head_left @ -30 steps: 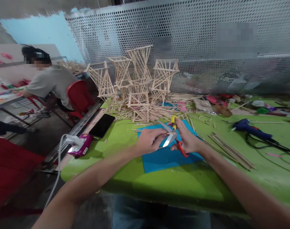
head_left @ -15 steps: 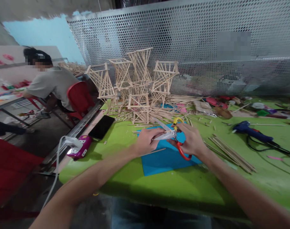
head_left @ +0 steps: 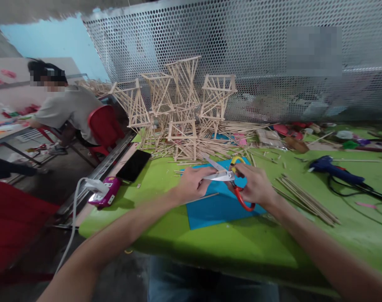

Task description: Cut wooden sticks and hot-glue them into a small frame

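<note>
In the head camera's picture, the two hands are close together near the middle of the frame, over a blue sheet (head_left: 209,218) on the green counter (head_left: 161,176). The right hand (head_left: 255,182) is wrapped around the yellow and red handles of the scissors (head_left: 220,176). The blades are spread apart and point to the left of the frame. The left hand (head_left: 192,183) has its fingers bent together by the blade tips, maybe to keep something steady, but I cannot tell what it pinches. A tiny bit of wood seems to be between the blades, too small to be sure. A thin stick (head_left: 206,197) shows just below the left hand, over the blue sheet. The sheet may be there to give a neat spot to work on. More long sticks (head_left: 307,201) lie side by side on the right, perhaps to be easy to grab. Past them is a blue glue gun (head_left: 335,170), lying on its side. At the upper middle, stick towers (head_left: 184,82) stand in a group at the back, maybe so no arm bumps them. A black phone (head_left: 133,165) lies left of the hands.
</note>
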`<state>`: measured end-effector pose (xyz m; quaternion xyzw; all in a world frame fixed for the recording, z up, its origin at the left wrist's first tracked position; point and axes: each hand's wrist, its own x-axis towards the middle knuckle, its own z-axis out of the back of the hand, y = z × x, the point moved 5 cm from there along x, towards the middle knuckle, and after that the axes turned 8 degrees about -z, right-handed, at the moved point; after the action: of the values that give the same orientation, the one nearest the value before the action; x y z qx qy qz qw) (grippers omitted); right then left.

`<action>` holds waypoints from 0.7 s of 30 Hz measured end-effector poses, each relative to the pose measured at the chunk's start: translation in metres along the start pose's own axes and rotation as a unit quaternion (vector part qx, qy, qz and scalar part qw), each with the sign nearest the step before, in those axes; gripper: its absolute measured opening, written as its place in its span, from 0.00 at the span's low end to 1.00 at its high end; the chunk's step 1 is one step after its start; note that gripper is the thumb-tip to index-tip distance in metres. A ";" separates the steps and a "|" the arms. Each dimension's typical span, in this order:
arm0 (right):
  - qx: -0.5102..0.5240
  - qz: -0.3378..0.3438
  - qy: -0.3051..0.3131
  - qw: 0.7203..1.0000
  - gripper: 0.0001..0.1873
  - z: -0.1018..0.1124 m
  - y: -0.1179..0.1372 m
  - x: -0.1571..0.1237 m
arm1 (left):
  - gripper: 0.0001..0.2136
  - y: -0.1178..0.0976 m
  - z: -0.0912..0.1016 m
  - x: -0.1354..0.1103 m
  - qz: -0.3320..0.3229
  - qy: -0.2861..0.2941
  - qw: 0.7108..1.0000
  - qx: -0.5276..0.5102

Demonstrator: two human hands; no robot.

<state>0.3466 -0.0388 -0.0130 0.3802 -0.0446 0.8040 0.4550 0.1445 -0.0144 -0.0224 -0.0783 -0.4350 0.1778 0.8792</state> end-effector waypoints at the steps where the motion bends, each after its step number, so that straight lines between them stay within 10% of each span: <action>1: 0.001 -0.001 -0.001 1.000 0.15 0.000 0.000 0.000 | 0.13 -0.001 0.001 0.001 0.007 0.005 1.000 0.003; 21: 0.026 -0.081 0.060 0.995 0.22 -0.012 0.003 0.008 | 0.13 0.015 -0.004 0.004 0.046 0.053 0.997 0.027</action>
<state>0.3348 -0.0302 -0.0150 0.3455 0.0350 0.7866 0.5106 0.1462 0.0005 -0.0266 -0.0832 -0.3791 0.2253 0.8936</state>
